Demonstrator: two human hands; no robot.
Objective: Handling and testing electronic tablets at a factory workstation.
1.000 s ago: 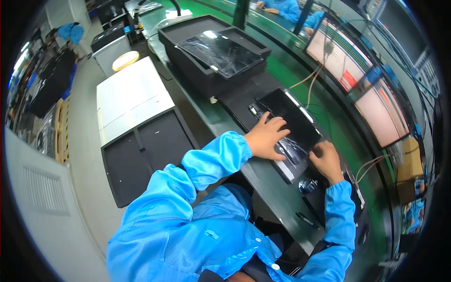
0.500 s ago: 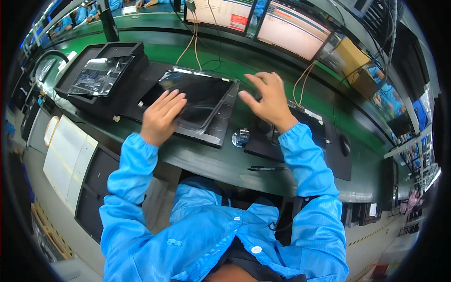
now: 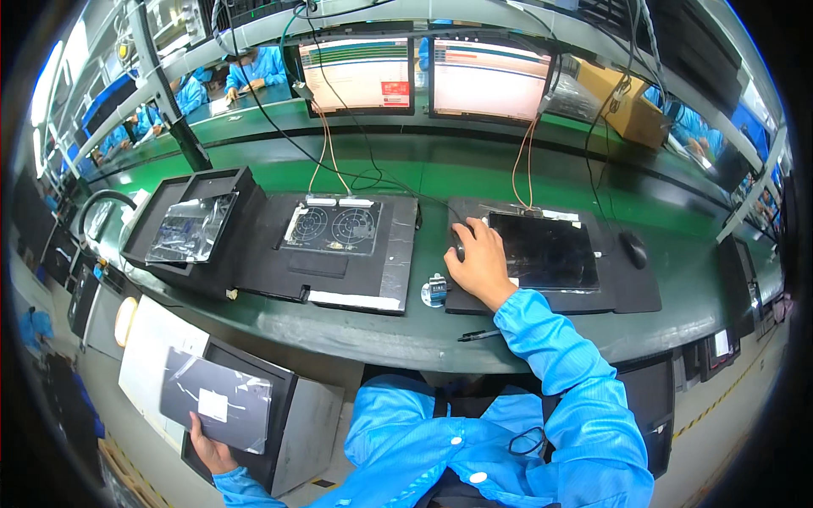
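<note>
My left hand (image 3: 212,449) is at the lower left, below the bench edge. It grips a thin dark flat panel (image 3: 190,385) with a white square label by its lower edge. My right hand (image 3: 481,264) rests over a black computer mouse (image 3: 458,245), mostly hidden under the fingers. Just right of that hand, a dark screen panel (image 3: 542,251) lies on a black pad (image 3: 631,288). To the left, a black board (image 3: 394,254) carries a plate with two round patterns (image 3: 331,226).
Black stacked trays (image 3: 246,190) hold a film-wrapped panel (image 3: 188,229). Two monitors (image 3: 356,76) stand behind, with cables hanging down. A second mouse (image 3: 633,249), a pen (image 3: 479,335) and a cardboard box (image 3: 622,102) are on the bench. A black bin (image 3: 286,423) stands lower left.
The panel has left the left board and is now in my left hand, down at the lower left. My right hand has come down from the air onto the mouse.
</note>
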